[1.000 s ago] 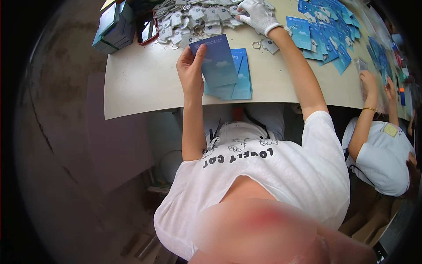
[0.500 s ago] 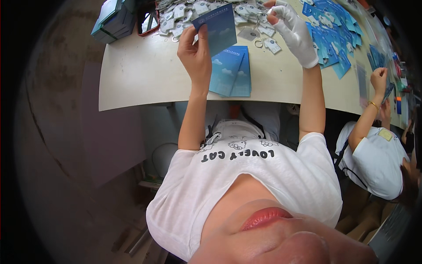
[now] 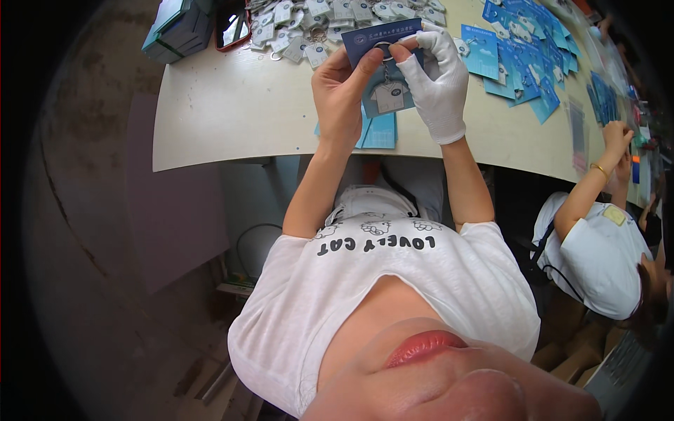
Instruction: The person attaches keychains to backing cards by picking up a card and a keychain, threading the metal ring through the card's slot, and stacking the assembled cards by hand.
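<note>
My left hand (image 3: pixel 340 88) pinches a blue card (image 3: pixel 359 41) above the table, thumb on its front near the top. The right hand (image 3: pixel 440 88), in a white glove with bare thumb and finger tips, holds the metal ring of a keychain (image 3: pixel 388 97) against that card. A white shirt-shaped tag hangs from the ring by a short chain over the card's front. Whether the ring passes through the card cannot be made out. Below both hands, a few more blue cards (image 3: pixel 380 133) lie near the table's front edge, partly covered.
Loose keychains (image 3: pixel 289 21) are heaped at the back of the table (image 3: pixel 232 112). Cards with keychains (image 3: pixel 523 67) pile up on the right. A phone (image 3: pixel 233 27) and banded card stacks (image 3: pixel 175 31) sit at back left. Another person (image 3: pixel 597 242) works at the right.
My right hand has moved left to meet the card, bringing the keychain onto its front. The left hand and card have shifted slightly right and down.
</note>
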A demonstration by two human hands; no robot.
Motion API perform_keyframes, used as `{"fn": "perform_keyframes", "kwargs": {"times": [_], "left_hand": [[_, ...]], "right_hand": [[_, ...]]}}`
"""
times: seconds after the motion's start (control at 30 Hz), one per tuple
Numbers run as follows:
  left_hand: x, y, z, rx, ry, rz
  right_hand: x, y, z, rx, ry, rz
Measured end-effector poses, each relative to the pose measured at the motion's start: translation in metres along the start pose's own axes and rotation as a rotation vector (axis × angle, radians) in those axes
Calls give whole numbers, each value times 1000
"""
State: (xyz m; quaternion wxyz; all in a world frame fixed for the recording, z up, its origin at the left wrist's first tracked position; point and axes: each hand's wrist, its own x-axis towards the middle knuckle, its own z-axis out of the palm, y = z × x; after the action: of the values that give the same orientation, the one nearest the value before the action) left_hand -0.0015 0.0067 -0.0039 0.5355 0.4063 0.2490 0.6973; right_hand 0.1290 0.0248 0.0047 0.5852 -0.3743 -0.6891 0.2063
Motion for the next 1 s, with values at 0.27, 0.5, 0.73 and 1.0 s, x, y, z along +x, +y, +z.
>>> {"fn": "perform_keyframes", "kwargs": {"times": [0.27, 0.5, 0.73, 1.0], "left_hand": [[-7, 4, 15, -209, 116, -60], [-2, -4, 3, -123, 77, 30], [-5, -21, -46, 1508, -22, 434], [-10, -29, -58, 1776, -118, 18]], "right_hand": [[-4, -23, 11, 387, 148, 113], [5, -28, 4, 203, -20, 59], [13, 44, -113, 43, 131, 323], [29, 96, -128, -876, -178, -135]]}}
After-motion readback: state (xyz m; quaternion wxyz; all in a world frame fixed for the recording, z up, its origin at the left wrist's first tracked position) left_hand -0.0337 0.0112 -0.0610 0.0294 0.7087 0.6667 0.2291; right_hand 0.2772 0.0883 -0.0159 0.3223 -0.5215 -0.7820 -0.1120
